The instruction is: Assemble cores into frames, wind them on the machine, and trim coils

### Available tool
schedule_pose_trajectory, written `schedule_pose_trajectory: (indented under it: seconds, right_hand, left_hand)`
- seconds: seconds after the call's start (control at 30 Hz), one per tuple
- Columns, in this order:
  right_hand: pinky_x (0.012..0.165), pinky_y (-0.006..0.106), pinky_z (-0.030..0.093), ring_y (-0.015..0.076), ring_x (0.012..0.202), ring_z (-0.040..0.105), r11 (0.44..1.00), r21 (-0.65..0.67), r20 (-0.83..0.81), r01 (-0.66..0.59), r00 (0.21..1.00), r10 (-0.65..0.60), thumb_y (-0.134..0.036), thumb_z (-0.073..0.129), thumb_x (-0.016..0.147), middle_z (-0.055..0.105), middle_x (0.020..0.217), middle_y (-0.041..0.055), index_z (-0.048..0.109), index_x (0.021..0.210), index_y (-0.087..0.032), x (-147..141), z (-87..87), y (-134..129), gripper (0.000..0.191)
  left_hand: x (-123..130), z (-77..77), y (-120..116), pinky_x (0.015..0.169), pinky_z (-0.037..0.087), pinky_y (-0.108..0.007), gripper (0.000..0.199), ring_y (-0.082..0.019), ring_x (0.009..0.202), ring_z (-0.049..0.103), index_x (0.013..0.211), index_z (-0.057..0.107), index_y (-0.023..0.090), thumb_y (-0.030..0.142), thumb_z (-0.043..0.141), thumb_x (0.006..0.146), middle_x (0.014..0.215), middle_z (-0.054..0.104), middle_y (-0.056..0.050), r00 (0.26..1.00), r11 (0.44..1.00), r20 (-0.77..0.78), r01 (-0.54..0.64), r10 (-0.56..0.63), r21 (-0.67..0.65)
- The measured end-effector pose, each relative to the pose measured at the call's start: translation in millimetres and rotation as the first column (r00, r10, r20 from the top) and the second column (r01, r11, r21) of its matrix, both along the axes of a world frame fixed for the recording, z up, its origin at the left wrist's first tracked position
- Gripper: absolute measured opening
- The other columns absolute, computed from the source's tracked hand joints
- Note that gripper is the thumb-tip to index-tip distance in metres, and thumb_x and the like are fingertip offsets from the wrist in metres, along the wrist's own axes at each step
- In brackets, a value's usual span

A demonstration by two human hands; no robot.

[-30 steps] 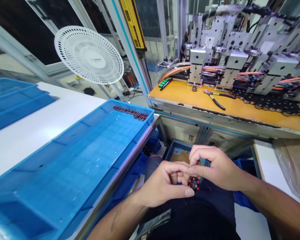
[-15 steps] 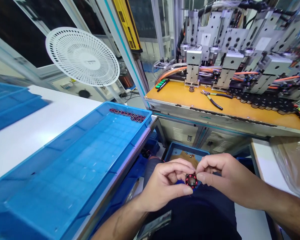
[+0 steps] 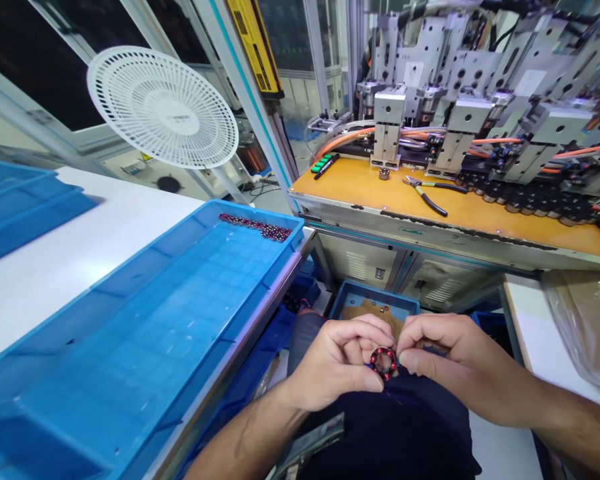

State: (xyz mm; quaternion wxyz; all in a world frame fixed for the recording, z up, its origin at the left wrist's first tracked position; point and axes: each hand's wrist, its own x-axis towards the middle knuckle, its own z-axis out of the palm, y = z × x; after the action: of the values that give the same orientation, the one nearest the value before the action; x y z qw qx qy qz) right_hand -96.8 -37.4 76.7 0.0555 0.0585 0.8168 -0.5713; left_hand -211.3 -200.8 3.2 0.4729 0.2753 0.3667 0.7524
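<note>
Left hand [image 3: 330,363] pinches a red-and-black ring [image 3: 391,371] between thumb and fingers — right hand [image 3: 455,360], fingertips drawn close together, is just beside it, any grip unclear

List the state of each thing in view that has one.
Left hand, closed on the ring
Ring, gripped at its edge
Right hand, fingers curled beside the ring; grip unclear
Pliers, lying with handles spread
Long tray, holding small parts at one end
Fan, spinning or not unclear
</note>
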Motion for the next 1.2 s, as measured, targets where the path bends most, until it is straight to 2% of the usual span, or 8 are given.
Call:
schedule_pose_trajectory:
  seconds: [0.17, 0.57, 0.73, 0.87, 1.0, 1.2]
  right_hand:
    - [0.068, 0.024, 0.04, 0.0113, 0.071, 0.056, 0.999, -0.028, -0.014, 0.031, 0.999, -0.031, -0.028, 0.059, 0.091, 0.065, 0.075, -0.0029, 0.066, 0.077, -0.021, 2.7, 1.0, -2.4, 0.017]
    - [0.067, 0.024, 0.041, 0.0115, 0.069, 0.055, 0.998, -0.019, -0.029, 0.057, 0.998, -0.058, -0.031, 0.059, 0.091, 0.063, 0.073, -0.0023, 0.066, 0.077, -0.02, 5.0, -0.3, -2.7, 0.019]
    - [0.067, 0.023, 0.04, 0.0103, 0.069, 0.054, 0.996, 0.034, -0.047, 0.078, 0.996, -0.076, -0.03, 0.061, 0.091, 0.062, 0.072, -0.0036, 0.066, 0.077, -0.021, 4.7, -2.2, -2.4, 0.018]
    - [0.073, 0.026, 0.043, 0.0125, 0.076, 0.058, 0.996, 0.034, -0.108, 0.083, 0.991, -0.079, -0.031, 0.062, 0.091, 0.064, 0.08, -0.0007, 0.068, 0.077, -0.021, 3.2, -2.7, -2.3, 0.019]
    - [0.073, 0.027, 0.043, 0.0134, 0.077, 0.058, 0.992, 0.046, -0.153, 0.116, 0.982, -0.108, -0.029, 0.061, 0.091, 0.063, 0.08, 0.0007, 0.065, 0.074, -0.02, 0.7, -2.7, -3.1, 0.02]
    - [0.068, 0.024, 0.044, 0.0116, 0.072, 0.056, 0.989, 0.036, -0.263, 0.142, 0.956, -0.127, -0.024, 0.06, 0.092, 0.061, 0.076, 0.0, 0.061, 0.075, -0.019, -3.8, -5.4, -6.1, 0.018]
  left_hand:
    - [0.0, -0.5, 2.5, 0.063, 0.052, -0.019, 0.034, -0.01, 0.071, 0.061, 0.09, 0.08, 0.02, 0.019, 0.091, 0.058, 0.093, 0.065, -0.006, 1.0, 0.999, -0.016, -0.009, 0.009, 0.038]
    - [0.5, -2.8, 1.4, 0.067, 0.055, -0.022, 0.034, -0.014, 0.077, 0.067, 0.088, 0.078, 0.016, 0.021, 0.092, 0.057, 0.094, 0.071, -0.009, 0.999, 0.999, 0.009, -0.035, 0.035, 0.027]
    - [-0.4, -5.2, 0.7, 0.071, 0.057, -0.022, 0.037, -0.014, 0.078, 0.071, 0.096, 0.075, 0.017, 0.018, 0.089, 0.062, 0.092, 0.074, -0.007, 0.995, 0.997, 0.097, -0.003, -0.004, 0.074]
    - [-2.6, -4.5, -0.1, 0.074, 0.057, -0.024, 0.028, -0.013, 0.077, 0.07, 0.093, 0.077, 0.016, 0.018, 0.086, 0.067, 0.094, 0.071, -0.007, 0.999, 0.995, 0.033, -0.012, 0.009, 0.098]
    - [-4.0, -3.5, -3.2, 0.07, 0.058, -0.023, 0.029, -0.013, 0.075, 0.071, 0.096, 0.077, 0.016, 0.02, 0.086, 0.068, 0.101, 0.069, -0.007, 1.0, 0.998, 0.015, 0.002, -0.003, 0.061]
    - [-1.3, -5.5, -6.6, 0.06, 0.058, -0.02, 0.034, -0.015, 0.068, 0.074, 0.095, 0.072, 0.013, 0.023, 0.087, 0.067, 0.084, 0.077, -0.008, 0.986, 0.999, 0.158, 0.049, -0.047, -0.008]
